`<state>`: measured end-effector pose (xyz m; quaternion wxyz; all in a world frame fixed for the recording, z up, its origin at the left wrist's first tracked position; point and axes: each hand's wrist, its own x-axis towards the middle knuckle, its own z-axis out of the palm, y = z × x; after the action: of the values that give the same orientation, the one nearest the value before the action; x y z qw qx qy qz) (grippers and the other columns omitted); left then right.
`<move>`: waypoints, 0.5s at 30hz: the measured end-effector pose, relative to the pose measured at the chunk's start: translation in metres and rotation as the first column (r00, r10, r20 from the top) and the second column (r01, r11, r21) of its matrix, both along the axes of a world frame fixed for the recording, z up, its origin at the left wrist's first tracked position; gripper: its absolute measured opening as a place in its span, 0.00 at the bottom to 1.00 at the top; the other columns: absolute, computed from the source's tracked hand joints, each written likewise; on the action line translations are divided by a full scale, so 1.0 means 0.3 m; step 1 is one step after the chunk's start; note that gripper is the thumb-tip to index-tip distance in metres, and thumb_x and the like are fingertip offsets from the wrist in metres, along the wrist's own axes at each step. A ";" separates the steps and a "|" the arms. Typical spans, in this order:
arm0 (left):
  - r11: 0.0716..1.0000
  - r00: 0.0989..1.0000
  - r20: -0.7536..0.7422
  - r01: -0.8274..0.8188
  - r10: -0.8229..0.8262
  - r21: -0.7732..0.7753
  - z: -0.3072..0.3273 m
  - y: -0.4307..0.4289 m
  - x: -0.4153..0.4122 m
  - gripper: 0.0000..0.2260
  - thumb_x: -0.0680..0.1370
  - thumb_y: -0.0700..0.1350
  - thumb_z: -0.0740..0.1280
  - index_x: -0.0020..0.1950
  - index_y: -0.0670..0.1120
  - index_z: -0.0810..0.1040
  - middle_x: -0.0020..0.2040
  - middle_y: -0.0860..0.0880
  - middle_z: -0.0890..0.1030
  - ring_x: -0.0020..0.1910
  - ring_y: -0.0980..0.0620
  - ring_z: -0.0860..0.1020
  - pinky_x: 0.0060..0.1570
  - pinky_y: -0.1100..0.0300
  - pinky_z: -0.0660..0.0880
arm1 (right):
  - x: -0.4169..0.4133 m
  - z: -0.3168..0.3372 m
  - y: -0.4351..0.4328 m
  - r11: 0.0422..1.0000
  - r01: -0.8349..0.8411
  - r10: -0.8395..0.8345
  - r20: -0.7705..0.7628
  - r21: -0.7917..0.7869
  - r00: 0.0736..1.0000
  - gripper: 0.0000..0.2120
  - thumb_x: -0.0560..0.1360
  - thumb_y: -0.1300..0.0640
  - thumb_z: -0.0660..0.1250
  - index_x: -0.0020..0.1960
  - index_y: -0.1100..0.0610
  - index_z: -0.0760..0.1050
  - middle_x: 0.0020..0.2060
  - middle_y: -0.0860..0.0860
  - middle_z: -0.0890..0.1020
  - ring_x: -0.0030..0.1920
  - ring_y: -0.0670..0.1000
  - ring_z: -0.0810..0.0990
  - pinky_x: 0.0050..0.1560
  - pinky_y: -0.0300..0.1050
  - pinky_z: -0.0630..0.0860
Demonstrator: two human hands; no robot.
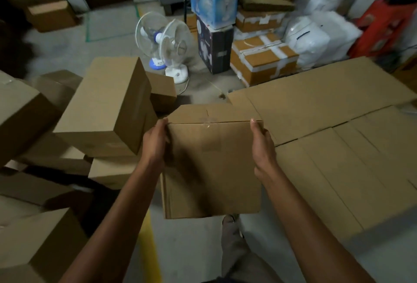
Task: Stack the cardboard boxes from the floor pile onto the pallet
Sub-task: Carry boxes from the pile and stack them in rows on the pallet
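— Bare forearms (108,219) are stretching in from the bottom edge, and between them a plain brown cardboard box (212,169) is hanging clear of the grey concrete floor (194,249). Who is holding what?

— Left grip (155,142) is curling round the box's left edge. Right grip (262,147) is clamping the right edge, its thumb lying on the top face near the far corner. Both are holding that one box and nothing else.

— Where is it heading?

— Judging by the task, to the flat layer of matching brown cartons (338,147) lying on the person's right. The pallet itself is not showing under them. The jumbled floor pile of brown boxes (106,106) is sitting on the left, just beside the carried box.

— What is the step asking for?

— Probably swinging the box right while keeping it level, then lowering it with its edges lining up with the layer, so any further tier is sitting square. Fingers on the sides are risking a pinch, so easing them out as the box is settling looks wise.

— Anything in the way?

— Two white table fans (164,43) are standing beyond, well apart from that path.
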<state>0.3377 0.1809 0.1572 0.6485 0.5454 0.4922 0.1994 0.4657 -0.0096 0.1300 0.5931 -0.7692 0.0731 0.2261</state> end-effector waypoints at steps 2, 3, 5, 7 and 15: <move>0.999 0.998 0.033 0.048 -0.048 0.011 0.035 -0.067 -0.076 0.11 0.81 0.55 0.62 0.49 0.50 0.80 0.46 0.46 0.79 0.48 0.47 0.76 0.46 0.53 0.69 | -0.092 0.022 -0.085 0.993 0.065 -0.056 -0.090 0.101 0.994 0.34 0.80 0.32 0.56 0.77 0.54 0.66 0.73 0.55 0.71 0.71 0.58 0.70 0.65 0.54 0.68; 0.997 0.996 0.044 0.072 -0.072 0.009 0.053 -0.100 -0.110 0.11 0.81 0.54 0.62 0.48 0.50 0.80 0.45 0.46 0.79 0.48 0.47 0.75 0.46 0.52 0.68 | -0.143 0.042 -0.129 0.985 0.106 -0.085 -0.149 0.137 0.985 0.36 0.79 0.32 0.56 0.78 0.54 0.64 0.76 0.55 0.68 0.73 0.58 0.68 0.69 0.55 0.67; 0.995 0.994 0.052 0.097 -0.097 0.005 0.096 -0.178 -0.164 0.11 0.80 0.54 0.63 0.45 0.48 0.79 0.41 0.46 0.75 0.44 0.46 0.73 0.46 0.51 0.67 | -0.220 0.081 -0.224 0.975 0.161 -0.121 -0.242 0.154 0.963 0.38 0.78 0.31 0.59 0.79 0.54 0.64 0.76 0.56 0.68 0.74 0.58 0.68 0.74 0.58 0.64; 0.991 0.989 0.063 0.134 -0.134 0.004 0.132 -0.257 -0.195 0.11 0.79 0.53 0.65 0.42 0.48 0.79 0.37 0.45 0.73 0.42 0.46 0.71 0.44 0.51 0.66 | -0.272 0.122 -0.332 0.971 0.178 -0.116 -0.331 0.162 0.936 0.37 0.76 0.30 0.61 0.75 0.53 0.70 0.71 0.56 0.75 0.69 0.58 0.74 0.70 0.59 0.70; 0.934 0.917 0.179 0.346 -0.357 0.091 0.212 -0.634 -0.211 0.11 0.79 0.49 0.65 0.50 0.42 0.82 0.49 0.40 0.81 0.51 0.41 0.79 0.49 0.51 0.73 | -0.436 0.216 -0.817 0.973 0.196 -0.128 -0.426 0.120 0.896 0.48 0.66 0.24 0.67 0.79 0.43 0.60 0.78 0.56 0.63 0.77 0.67 0.59 0.58 0.84 0.61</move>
<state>0.2744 -0.0094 0.2206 0.7024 0.6213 0.3151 0.1457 0.3349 -0.2546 0.1949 0.6403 -0.6449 0.2429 0.3392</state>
